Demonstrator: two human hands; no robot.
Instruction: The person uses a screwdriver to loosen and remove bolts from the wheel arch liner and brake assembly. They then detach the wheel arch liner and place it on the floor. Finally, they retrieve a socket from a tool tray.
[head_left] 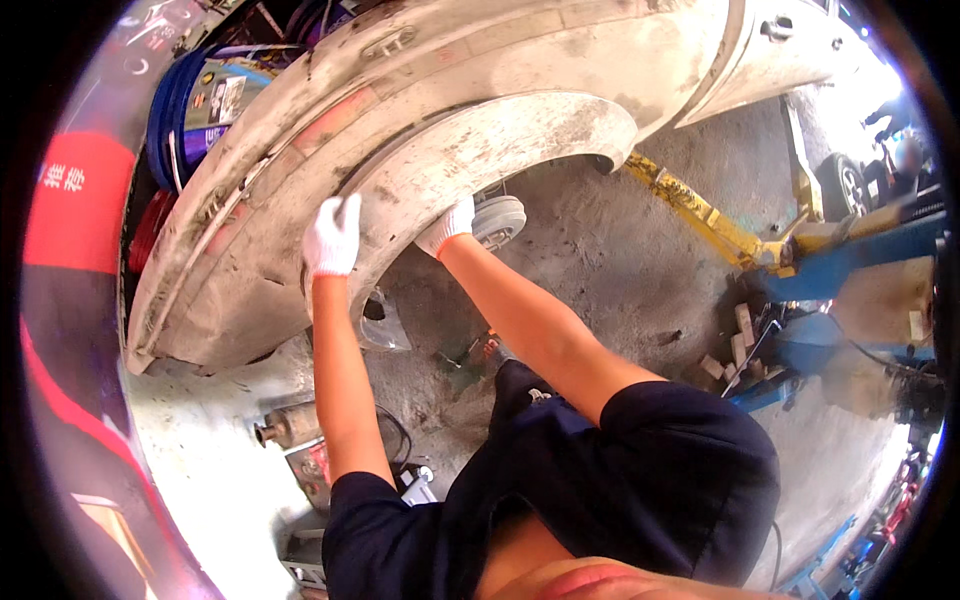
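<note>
Where the pale arch flare [570,120] curves around the wheel opening, from one o'clock down to nine, it is met by two gloved hands against the dusty fender [440,85]. Near its forward end, at ten o'clock, the left hand [333,237] is placed with two digits narrowly parted; whether anything is pinched cannot be told. At eleven o'clock the right hand [450,228] is laid against the inner edge, its fingertips mostly hidden, so its grip cannot be told either.

A dark gap is shown along the flare's outer edge at eleven o'clock. Pressure is probably best spread evenly between both hands, with that gap watched so that the long curve is not twisted. The right wrist should be kept clear of the round wheel hub [500,220] at twelve o'clock.

At ten o'clock, beyond the fender, a blue bucket [170,125] is seen, its contents hidden. Between eight and nine, something dark is held in a clear plastic bag [392,333]. At three o'clock stands a cloudy tan tank [880,300]; its contents cannot be made out.
</note>
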